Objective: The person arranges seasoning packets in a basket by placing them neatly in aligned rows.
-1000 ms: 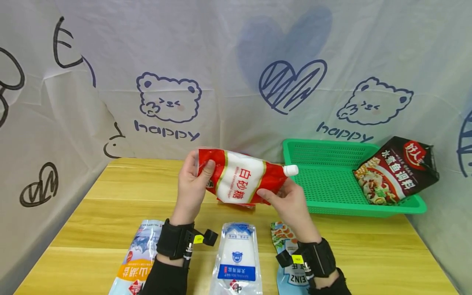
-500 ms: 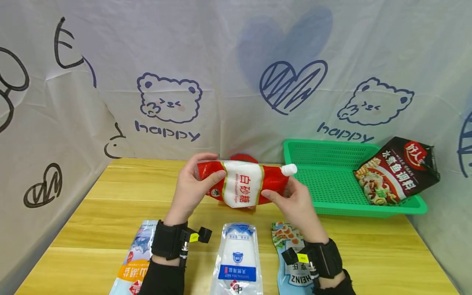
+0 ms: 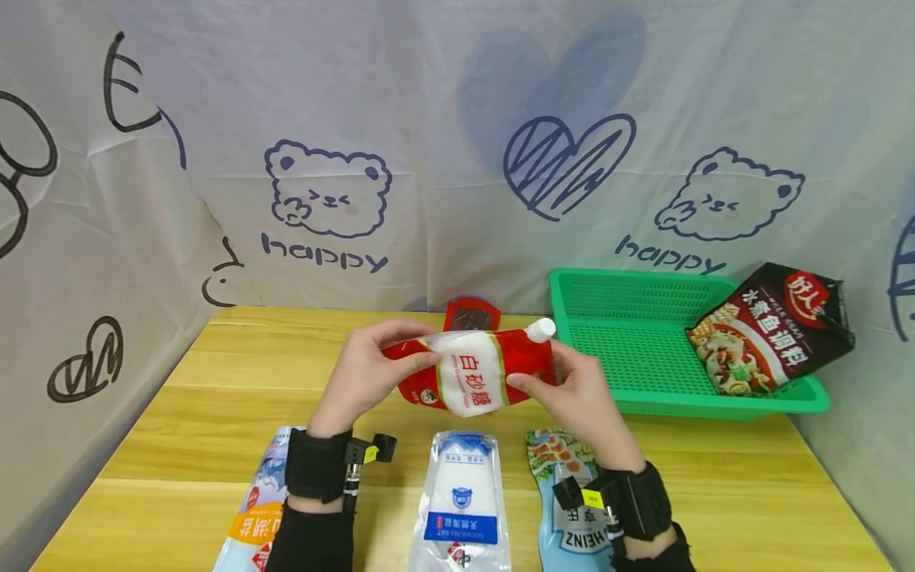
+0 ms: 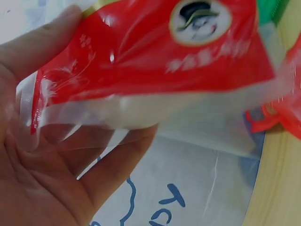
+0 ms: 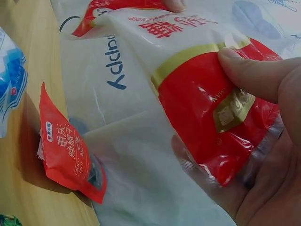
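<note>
Both hands hold a red and white pouch of white granulated sugar (image 3: 468, 369) with a white screw cap, lying sideways above the table. My left hand (image 3: 375, 373) grips its left end, thumb on the front face; in the left wrist view the fingers reach behind the clear bottom edge of the pouch. At the capped end, my right hand (image 3: 572, 397) pinches the pouch, with the thumb (image 5: 258, 73) across the red front. Behind the pouch a small red packet (image 3: 472, 314) stands on the table, partly hidden in the head view but plain in the right wrist view.
Along the near side lie a blue and orange salt pouch (image 3: 260, 508), a clear sea salt bag (image 3: 461, 492) and a light blue Heinz pouch (image 3: 561, 544). A green basket (image 3: 643, 278) at the back right holds a black seasoning packet (image 3: 772, 330). A drawn-on cloth hangs behind.
Both hands have lowered the sugar pouch a little, and its capped end now points slightly upward. More of the red packet behind it shows. The left thumb has slid inward along the pouch.
</note>
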Motion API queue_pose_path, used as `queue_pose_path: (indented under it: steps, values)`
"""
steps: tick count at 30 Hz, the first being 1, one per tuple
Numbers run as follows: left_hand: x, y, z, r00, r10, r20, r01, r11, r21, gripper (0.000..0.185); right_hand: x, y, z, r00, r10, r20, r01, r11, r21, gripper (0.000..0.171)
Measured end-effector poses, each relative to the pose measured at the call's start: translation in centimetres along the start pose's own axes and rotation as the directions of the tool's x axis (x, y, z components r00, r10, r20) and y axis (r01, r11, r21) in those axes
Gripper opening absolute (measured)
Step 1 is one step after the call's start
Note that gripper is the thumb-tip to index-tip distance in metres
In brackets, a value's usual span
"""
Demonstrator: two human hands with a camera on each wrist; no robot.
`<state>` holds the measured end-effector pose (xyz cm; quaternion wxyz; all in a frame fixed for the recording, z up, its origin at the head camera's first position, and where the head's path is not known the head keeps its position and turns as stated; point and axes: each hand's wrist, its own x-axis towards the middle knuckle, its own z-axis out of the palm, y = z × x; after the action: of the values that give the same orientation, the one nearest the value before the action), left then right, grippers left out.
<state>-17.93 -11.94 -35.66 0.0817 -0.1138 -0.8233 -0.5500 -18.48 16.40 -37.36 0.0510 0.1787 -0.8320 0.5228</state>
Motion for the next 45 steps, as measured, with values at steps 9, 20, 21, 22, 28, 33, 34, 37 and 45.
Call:
queue_pose_path:
  steps: [9, 20, 21, 22, 28, 33, 34, 37, 45]
  values:
    - [0.1, -0.4, 0.4, 0.999, -0.007, 0.046, 0.004, 0.997, 0.082, 0.034, 0.0, 0.1, 0.1, 1.0, 0.019, -0.023, -0.018, 0.999, 0.05, 0.049]
    - [0.4, -0.2, 1.3, 0.996, 0.066, -0.065, -0.067, 0.998, -0.017, 0.028, 0.2, 0.2, 0.0, 0.992, 0.048, -0.12, -0.032, 0.991, 0.127, 0.054]
    - [0.4, -0.2, 1.4, 0.994, 0.073, -0.077, -0.075, 0.997, -0.031, 0.026, 0.2, 0.2, 0.0, 0.991, 0.05, -0.128, -0.033, 0.991, 0.127, 0.053]
    - [0.4, -0.1, 1.5, 0.993, 0.083, -0.088, -0.087, 0.995, -0.043, 0.025, 0.3, 0.2, 0.0, 0.99, 0.057, -0.132, -0.039, 0.99, 0.134, 0.054]
    - [0.5, 0.2, 1.8, 0.986, 0.109, -0.129, -0.125, 0.985, -0.118, 0.019, 0.2, 0.2, -0.1, 0.987, 0.067, -0.148, -0.038, 0.981, 0.19, 0.057]
    - [0.4, 0.4, 1.8, 0.983, 0.096, -0.159, -0.121, 0.98, -0.156, 0.018, 0.1, 0.2, -0.2, 0.979, 0.074, -0.188, -0.015, 0.954, 0.3, 0.052]
    - [0.4, 0.4, 1.9, 0.981, 0.095, -0.168, -0.122, 0.979, -0.161, 0.018, 0.1, 0.1, -0.2, 0.978, 0.073, -0.194, -0.009, 0.949, 0.316, 0.051]
    - [0.5, 0.4, 2.0, 0.975, 0.097, -0.202, -0.132, 0.977, -0.17, 0.018, 0.0, 0.1, -0.2, 0.976, 0.076, -0.202, -0.003, 0.941, 0.339, 0.05]
    - [0.4, 0.3, 2.0, 0.962, 0.032, -0.272, -0.097, 0.969, -0.227, 0.021, 0.0, -0.3, 0.2, 0.986, 0.089, -0.144, -0.027, 0.924, 0.382, 0.055]
